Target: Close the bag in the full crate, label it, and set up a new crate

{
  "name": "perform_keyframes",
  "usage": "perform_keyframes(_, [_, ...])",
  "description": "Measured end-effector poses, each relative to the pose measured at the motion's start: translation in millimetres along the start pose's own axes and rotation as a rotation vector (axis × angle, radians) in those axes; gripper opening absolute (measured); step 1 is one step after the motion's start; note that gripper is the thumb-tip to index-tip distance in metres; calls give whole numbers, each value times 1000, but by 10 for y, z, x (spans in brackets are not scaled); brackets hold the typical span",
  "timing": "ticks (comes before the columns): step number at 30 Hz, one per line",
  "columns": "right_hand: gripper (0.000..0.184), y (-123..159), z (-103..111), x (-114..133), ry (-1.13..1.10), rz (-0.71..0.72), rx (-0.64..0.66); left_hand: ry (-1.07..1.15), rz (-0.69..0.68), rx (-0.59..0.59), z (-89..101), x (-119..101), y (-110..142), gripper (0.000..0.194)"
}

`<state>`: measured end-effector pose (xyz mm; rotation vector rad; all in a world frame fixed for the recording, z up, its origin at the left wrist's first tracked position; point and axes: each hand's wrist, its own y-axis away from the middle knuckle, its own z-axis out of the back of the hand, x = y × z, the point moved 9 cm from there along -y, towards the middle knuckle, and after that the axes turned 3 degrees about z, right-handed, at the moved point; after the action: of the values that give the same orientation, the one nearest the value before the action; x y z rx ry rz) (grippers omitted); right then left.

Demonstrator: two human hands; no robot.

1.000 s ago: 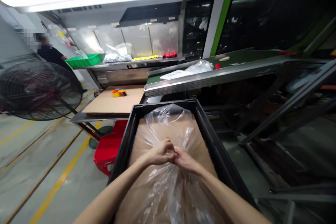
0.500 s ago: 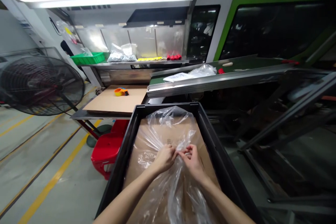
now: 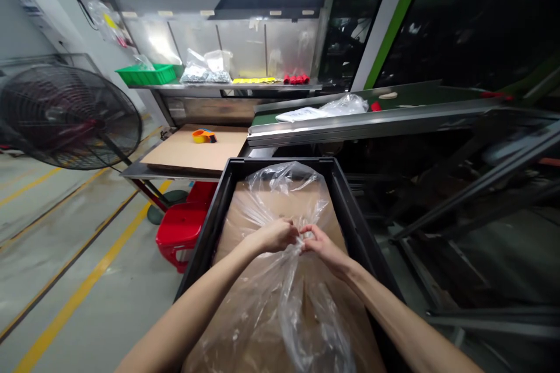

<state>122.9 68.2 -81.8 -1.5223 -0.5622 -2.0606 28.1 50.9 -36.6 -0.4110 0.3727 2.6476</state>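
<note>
A clear plastic bag [image 3: 291,297] lies gathered over a brown cardboard sheet [image 3: 245,297] inside a black crate [image 3: 350,204]. Above the middle of the sheet, my left hand [image 3: 280,235] is closed on the bunched plastic. My right hand [image 3: 321,247] pinches the same gather from the right, its fingertips almost touching the left ones. Folds of the bag spread out beyond both hands and hang loosely toward me. The exact grip of the left fingertips is partly hidden.
A conveyor [image 3: 350,122] carrying a white plastic packet [image 3: 324,109] stands beyond the crate. Left of it, a tape dispenser [image 3: 204,136] rests on cardboard [image 3: 196,154]. A red stool [image 3: 181,227] and a large fan [image 3: 72,116] are at the left.
Both hands have moved slightly upward in view and drawn the gathered plastic tighter between them. My left wrist has turned more sideways. The camera view has tilted down a little.
</note>
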Motion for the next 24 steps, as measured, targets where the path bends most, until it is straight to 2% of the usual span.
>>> perform_keyframes(4, [33, 63, -79, 185, 106, 131, 103, -10, 16, 3, -49, 20, -22, 20])
perform_keyframes(9, [22, 76, -20, 344, 414, 287, -62, -101, 13, 10, -64, 42, -27, 21])
perform_keyframes(11, [17, 159, -56, 405, 565, 357, -68, -165, 26, -16, -38, 73, -54, 20])
perform_keyframes(16, [6, 542, -431, 435, 804, 546, 188, -311, 160, -33, -62, 275, -206, 19])
perform_keyframes(18, [6, 707, -453, 426, 843, 585, 243, -348, 264, -26, -71, 363, -226, 20])
perform_keyframes(20, [9, 886, -287, 408, 857, 608, 269, -370, 365, -40, -15, 366, -203, 22])
perform_keyframes(21, [13, 987, -115, 386, 859, 615, 274, -374, 404, -58, 42, 324, -188, 24])
perform_keyframes(22, [18, 1093, 120, 351, 863, 617, 271, -373, 438, -92, 121, 261, -181, 30])
perform_keyframes(24, [26, 1305, 780, 234, 889, 594, 222, -360, 484, -203, 308, 102, -217, 49])
